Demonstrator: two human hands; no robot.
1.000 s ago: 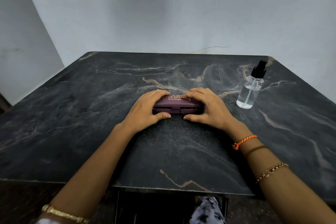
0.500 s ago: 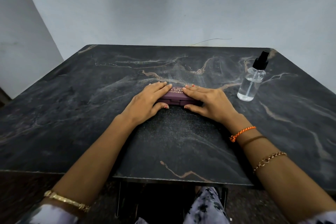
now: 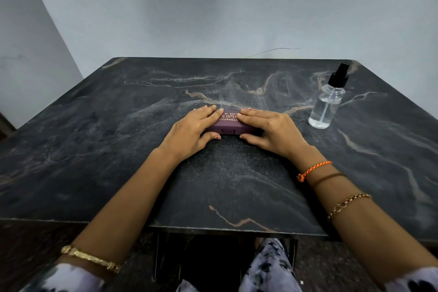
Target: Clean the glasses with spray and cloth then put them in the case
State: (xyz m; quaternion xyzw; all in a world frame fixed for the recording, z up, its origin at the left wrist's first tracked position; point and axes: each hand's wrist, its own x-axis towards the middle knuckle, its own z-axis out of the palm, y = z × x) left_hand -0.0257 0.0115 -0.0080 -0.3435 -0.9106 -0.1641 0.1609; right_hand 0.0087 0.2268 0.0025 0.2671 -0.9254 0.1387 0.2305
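A purple glasses case [image 3: 229, 123] with gold lettering lies closed, flat on the dark marble table [image 3: 118, 149], near the middle. My left hand [image 3: 192, 131] rests on its left end, fingers laid over the lid and thumb against the front. My right hand [image 3: 272, 130] covers its right end the same way. A clear spray bottle [image 3: 328, 102] with a black pump stands upright to the right of the case, apart from my right hand. No glasses or cloth show anywhere.
The table's near edge [image 3: 213, 226] runs across the lower view, with my patterned-clothed knees below it. Pale walls stand behind and to the left. A thin wire or crack line [image 3: 272, 51] shows at the table's far edge.
My fingers have flattened down onto the lid, from curled around the case ends. The camera has tilted a little. The case and bottle stay where they were.
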